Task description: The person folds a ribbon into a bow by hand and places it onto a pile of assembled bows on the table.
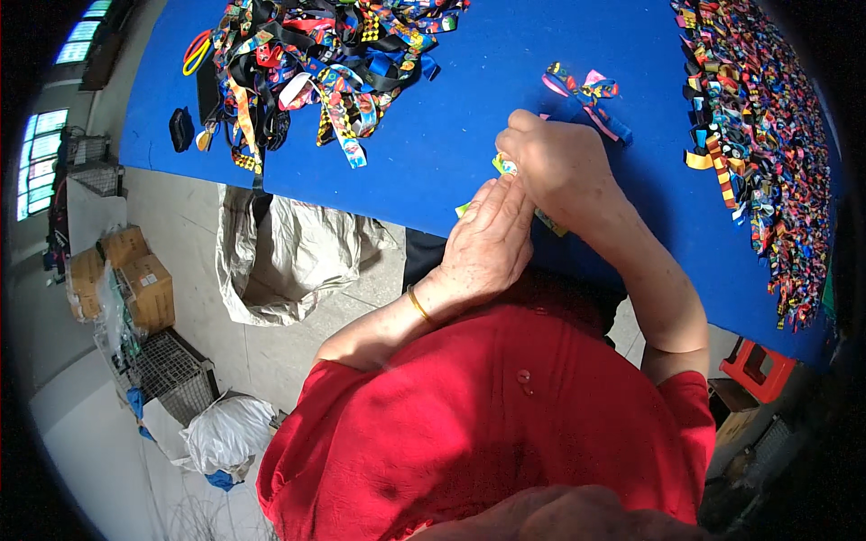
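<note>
A printed green and yellow ribbon [503, 167] shows between my two hands at the table's near edge. My left hand [490, 233], with a gold bangle at the wrist, presses on the ribbon with its fingers held together. Closed and bent over the same ribbon, my right hand [557, 167] touches the left fingertips; its own fingertips are mostly hidden. Green and yellow bits stick out on either side of the hands. Just beyond the right hand lies a small bunch of printed ribbon pieces [595, 88].
On the blue table [406, 176], a tangled heap of colourful straps [334, 63] lies far left and a long pile of short ribbon pieces [758, 135] far right. Below stand a white woven sack [298, 261], cardboard boxes [135, 279], a wire crate [179, 377] and a red stool [760, 368].
</note>
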{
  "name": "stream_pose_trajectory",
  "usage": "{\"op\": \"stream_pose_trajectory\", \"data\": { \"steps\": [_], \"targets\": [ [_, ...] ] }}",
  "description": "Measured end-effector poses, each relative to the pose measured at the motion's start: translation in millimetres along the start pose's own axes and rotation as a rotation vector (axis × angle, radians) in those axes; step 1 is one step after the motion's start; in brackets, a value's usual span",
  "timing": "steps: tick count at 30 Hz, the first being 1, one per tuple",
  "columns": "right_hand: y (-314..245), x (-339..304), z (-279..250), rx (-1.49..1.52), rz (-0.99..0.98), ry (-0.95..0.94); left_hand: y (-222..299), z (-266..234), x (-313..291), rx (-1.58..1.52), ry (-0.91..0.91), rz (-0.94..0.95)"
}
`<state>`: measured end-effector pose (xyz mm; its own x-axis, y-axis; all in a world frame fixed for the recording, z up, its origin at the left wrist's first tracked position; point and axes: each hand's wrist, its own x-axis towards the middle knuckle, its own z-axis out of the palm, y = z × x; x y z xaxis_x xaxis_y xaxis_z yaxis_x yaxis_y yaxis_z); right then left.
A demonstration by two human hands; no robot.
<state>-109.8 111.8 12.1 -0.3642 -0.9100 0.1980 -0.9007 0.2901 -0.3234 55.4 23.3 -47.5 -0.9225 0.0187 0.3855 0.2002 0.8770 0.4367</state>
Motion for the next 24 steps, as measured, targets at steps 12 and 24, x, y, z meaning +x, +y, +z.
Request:
{"op": "stream_pose_trajectory", "data": {
  "steps": [12,24],
  "targets": [
    [-22,-67,-19,0.057,0.201,0.292,6,-8,4,0.012,-0.064,-0.034],
    [-35,-122,15,-0.011,0.095,0.381,9,-7,9,0.098,0.06,-0.01]
  ]
}}
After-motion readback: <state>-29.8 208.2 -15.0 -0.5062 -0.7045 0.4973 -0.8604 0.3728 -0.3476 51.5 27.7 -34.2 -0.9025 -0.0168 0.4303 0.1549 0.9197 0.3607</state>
